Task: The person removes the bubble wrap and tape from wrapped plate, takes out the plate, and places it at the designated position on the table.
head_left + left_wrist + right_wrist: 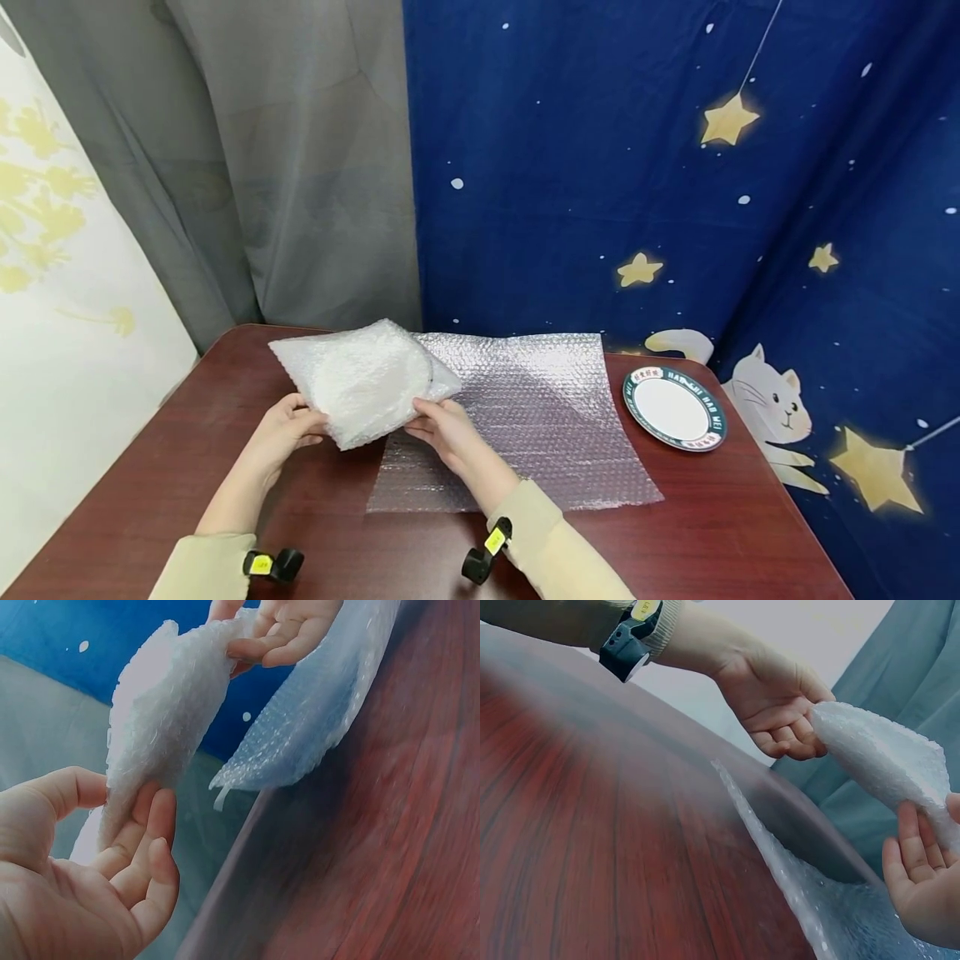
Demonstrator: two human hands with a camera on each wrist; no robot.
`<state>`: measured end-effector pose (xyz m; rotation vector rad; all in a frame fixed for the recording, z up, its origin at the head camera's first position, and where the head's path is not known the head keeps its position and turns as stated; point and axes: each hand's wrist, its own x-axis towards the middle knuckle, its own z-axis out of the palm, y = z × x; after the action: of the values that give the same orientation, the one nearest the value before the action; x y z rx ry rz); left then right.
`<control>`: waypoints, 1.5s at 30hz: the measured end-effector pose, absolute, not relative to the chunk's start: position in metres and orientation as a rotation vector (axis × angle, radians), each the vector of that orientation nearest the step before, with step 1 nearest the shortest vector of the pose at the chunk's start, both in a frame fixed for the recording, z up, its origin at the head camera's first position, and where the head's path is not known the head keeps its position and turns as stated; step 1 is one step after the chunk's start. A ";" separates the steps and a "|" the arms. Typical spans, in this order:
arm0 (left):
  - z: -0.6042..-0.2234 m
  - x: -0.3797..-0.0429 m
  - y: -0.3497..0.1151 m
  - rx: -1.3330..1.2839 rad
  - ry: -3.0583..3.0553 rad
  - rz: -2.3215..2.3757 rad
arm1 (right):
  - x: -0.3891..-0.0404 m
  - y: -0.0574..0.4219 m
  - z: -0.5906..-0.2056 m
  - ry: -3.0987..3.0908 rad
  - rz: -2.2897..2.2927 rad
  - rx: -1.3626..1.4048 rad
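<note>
A bubble-wrapped plate [371,375] is held up above the back left of the table, tilted. Its round white face and part of a dark rim show faintly through the wrap. My left hand [281,433] pinches its lower left edge between thumb and fingers, as the left wrist view also shows. At the lower right edge, my right hand [448,435] grips it with the thumb on top and the fingers beneath. Behind and below the right hand, a flat sheet of bubble wrap [540,442] lies on the table.
A plate [675,408] with a white middle and a green patterned rim lies at the table's right side. The dark red wooden table [360,554] backs onto a grey curtain [322,167] and a blue starry curtain [555,167]. The sheet reaches the table's back edge.
</note>
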<state>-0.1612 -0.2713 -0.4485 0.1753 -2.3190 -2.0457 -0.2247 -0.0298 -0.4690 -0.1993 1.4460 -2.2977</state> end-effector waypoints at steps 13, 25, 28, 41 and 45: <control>-0.446 -0.167 -0.245 0.165 -2.296 -2.093 | -0.224 -0.001 -0.468 1.477 -2.307 -0.221; -0.443 -0.171 -0.217 0.149 -2.292 -2.115 | -0.222 0.027 -0.465 1.491 -2.313 -0.212; -0.443 -0.172 -0.211 0.142 -2.308 -2.105 | -0.221 0.034 -0.465 1.504 -2.308 -0.215; -0.447 -0.174 -0.181 0.156 -2.322 -2.114 | -0.219 0.068 -0.470 1.588 -2.281 -0.240; -0.449 -0.175 -0.171 0.161 -2.313 -2.122 | -0.218 0.078 -0.473 1.622 -2.273 -0.232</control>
<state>-0.1749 -0.1710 -0.4491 0.1605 -2.3132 -2.1219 -0.2183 0.0782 -0.4727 -0.2317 1.6219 -2.2727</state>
